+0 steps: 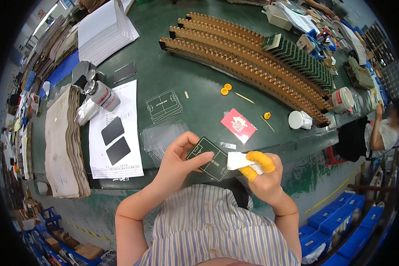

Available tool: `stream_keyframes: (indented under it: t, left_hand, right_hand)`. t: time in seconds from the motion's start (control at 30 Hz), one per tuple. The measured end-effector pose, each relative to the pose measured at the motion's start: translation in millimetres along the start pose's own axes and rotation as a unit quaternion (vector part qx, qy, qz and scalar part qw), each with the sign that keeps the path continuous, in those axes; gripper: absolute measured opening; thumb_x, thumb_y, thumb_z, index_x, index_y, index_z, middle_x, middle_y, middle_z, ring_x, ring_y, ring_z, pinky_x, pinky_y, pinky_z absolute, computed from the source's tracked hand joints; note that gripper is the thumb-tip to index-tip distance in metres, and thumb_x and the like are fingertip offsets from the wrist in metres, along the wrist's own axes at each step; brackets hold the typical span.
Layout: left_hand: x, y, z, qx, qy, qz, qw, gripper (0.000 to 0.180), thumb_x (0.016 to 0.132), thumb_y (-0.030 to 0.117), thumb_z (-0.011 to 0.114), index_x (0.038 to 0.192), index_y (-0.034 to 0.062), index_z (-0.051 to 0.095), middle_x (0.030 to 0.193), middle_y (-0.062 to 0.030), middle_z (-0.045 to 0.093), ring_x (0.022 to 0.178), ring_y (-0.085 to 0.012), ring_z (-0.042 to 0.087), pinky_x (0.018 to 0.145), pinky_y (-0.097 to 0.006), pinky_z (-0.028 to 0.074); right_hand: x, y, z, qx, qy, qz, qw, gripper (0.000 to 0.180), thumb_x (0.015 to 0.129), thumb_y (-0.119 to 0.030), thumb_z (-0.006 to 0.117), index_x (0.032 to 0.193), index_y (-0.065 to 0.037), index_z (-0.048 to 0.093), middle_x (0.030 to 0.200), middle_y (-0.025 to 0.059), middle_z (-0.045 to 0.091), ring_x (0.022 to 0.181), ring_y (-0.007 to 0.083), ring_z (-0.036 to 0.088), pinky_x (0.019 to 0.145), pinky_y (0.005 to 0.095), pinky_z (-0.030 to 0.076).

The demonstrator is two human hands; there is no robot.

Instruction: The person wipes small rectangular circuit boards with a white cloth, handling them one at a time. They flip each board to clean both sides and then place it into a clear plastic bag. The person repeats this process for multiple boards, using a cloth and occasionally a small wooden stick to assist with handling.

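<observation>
My left hand (180,158) grips a dark green card (205,156) by its left side, thumb on top. White lines like a sports pitch are printed on the card. My right hand (267,176) wears yellow finger cots and pinches a folded white cloth or tissue (238,161) at the card's right edge. Left of the card lie several clear plastic sleeves (160,136), and behind them a small stack of similar green cards (163,106). A pink-red card with a white pattern (238,125) rests on the table beyond my right hand.
Long wooden slotted racks (235,57) cross the far right, partly filled with green cards (303,62). A metal dispenser bottle (103,95) and black cards (118,150) sit on a paper sheet (127,163) at left. Yellow finger cots (226,89), wooden sticks (245,98) and a white jar (342,99) stand rightward.
</observation>
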State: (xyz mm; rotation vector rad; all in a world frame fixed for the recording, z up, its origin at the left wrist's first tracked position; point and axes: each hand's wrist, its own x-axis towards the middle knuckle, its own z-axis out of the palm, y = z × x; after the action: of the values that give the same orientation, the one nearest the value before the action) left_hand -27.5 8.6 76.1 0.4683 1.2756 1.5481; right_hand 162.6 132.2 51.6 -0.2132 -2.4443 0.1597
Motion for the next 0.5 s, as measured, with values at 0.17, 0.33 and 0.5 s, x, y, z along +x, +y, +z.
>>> stream_keyframes:
  t: [0.17, 0.33, 0.5]
  left_hand:
    - [1, -2, -4, -0.005, 0.024, 0.027, 0.999, 0.019, 0.080, 0.000, 0.065, 0.086, 0.0065, 0.048, 0.085, -0.0031, 0.061, 0.073, -0.0072, 0.061, 0.057, -0.021, 0.053]
    - [1, 0, -4, -0.035, 0.050, 0.031, 0.998, 0.019, 0.081, -0.001, 0.063, 0.089, 0.0050, 0.046, 0.087, -0.0051, 0.060, 0.074, -0.0099, 0.063, 0.062, -0.024, 0.056]
    - [1, -8, -3, -0.038, 0.045, 0.044, 0.997, 0.018, 0.083, 0.004, 0.064, 0.091, 0.0056, 0.048, 0.089, -0.0037, 0.060, 0.078, -0.0075, 0.061, 0.062, -0.020, 0.053]
  right_hand:
    - [-8, 2, -2, -0.002, 0.005, 0.012, 1.000, 0.028, 0.059, -0.011, 0.071, 0.088, -0.011, 0.070, 0.102, 0.0067, 0.060, 0.083, 0.0229, 0.053, 0.064, 0.0321, 0.043]
    - [-8, 4, -5, 0.071, 0.019, 0.081, 0.994, 0.026, 0.068, -0.001, 0.066, 0.093, -0.008, 0.069, 0.101, 0.0103, 0.060, 0.082, 0.0236, 0.055, 0.069, 0.0305, 0.044]
    - [-14, -11, 16, 0.352, 0.131, 0.290, 0.880, 0.036, 0.085, -0.002, 0.057, 0.120, -0.006, 0.053, 0.106, 0.0148, 0.057, 0.092, 0.0204, 0.056, 0.079, 0.0284, 0.044]
